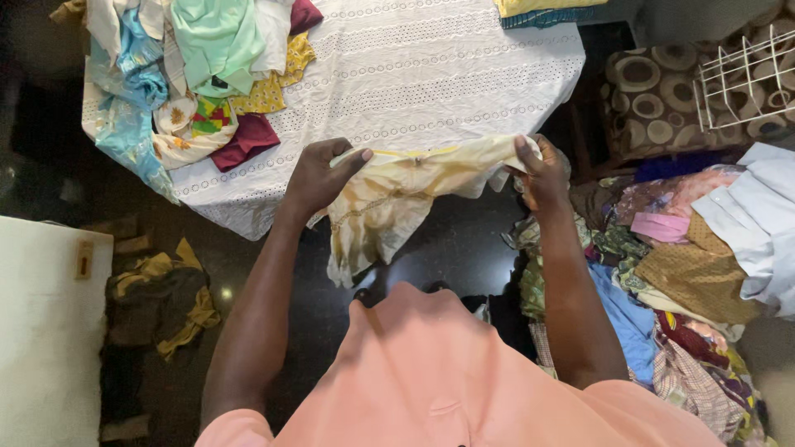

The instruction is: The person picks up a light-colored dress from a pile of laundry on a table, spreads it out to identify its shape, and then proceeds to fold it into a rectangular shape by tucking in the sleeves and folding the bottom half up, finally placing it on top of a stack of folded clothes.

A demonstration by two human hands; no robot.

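A cream and pale-yellow garment (397, 194) hangs stretched between my two hands above the dark floor, just in front of the table's near edge. My left hand (319, 174) pinches its left top edge, thumb on top. My right hand (542, 170) grips the right end, bunched in the fingers. The lower part of the garment droops down to the left. My salmon-coloured shirt fills the bottom of the view.
A table with a white eyelet cloth (431, 74) carries a heap of coloured clothes (190, 74) at its left. A large pile of mixed clothes (679, 281) lies on the right. Brown-yellow cloth (161, 294) lies on the floor beside a white surface (45, 331). A white wire rack (745, 79) rests on a patterned cushion.
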